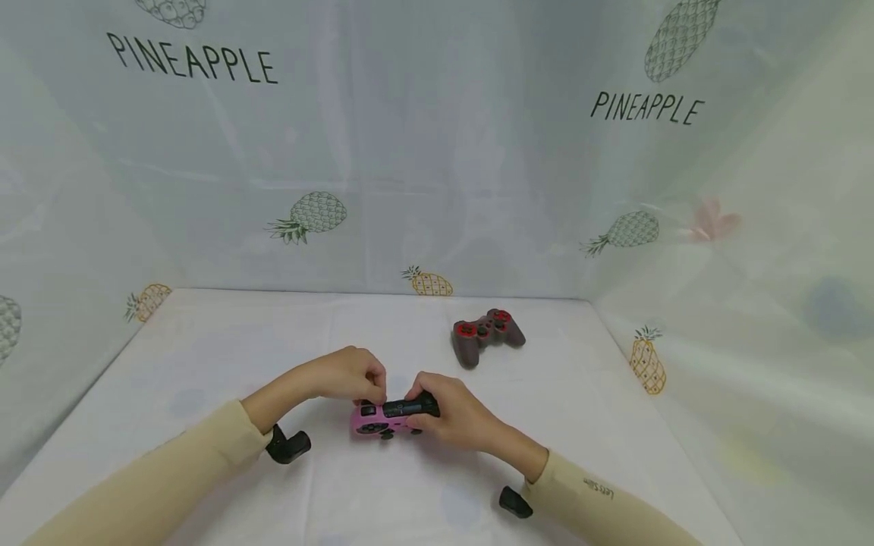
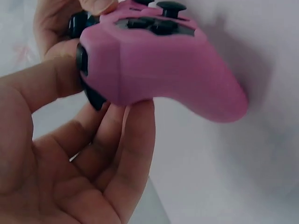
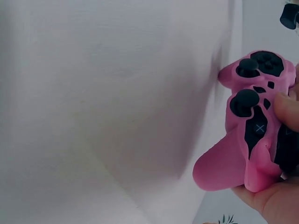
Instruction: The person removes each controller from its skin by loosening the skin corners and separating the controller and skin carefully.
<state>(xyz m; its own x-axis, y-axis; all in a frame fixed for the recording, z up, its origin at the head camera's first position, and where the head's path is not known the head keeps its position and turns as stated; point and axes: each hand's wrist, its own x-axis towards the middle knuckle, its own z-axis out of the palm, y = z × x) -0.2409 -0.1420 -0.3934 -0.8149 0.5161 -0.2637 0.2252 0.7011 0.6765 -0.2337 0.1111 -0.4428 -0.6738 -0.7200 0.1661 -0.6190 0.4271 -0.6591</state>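
One pink controller, pinched by my curled left hand, gripped by my right hand; one dark controller lies beyond.

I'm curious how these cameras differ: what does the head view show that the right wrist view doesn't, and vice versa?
Only the head view shows the dark, red-marked controller and the PINEAPPLE lettering. Only the right wrist view shows a readable X on a button. Both show the pink controller and the right hand.

Curtain: "PINEAPPLE" twice; right sleeve: "Letsslim"; pink controller: "X"
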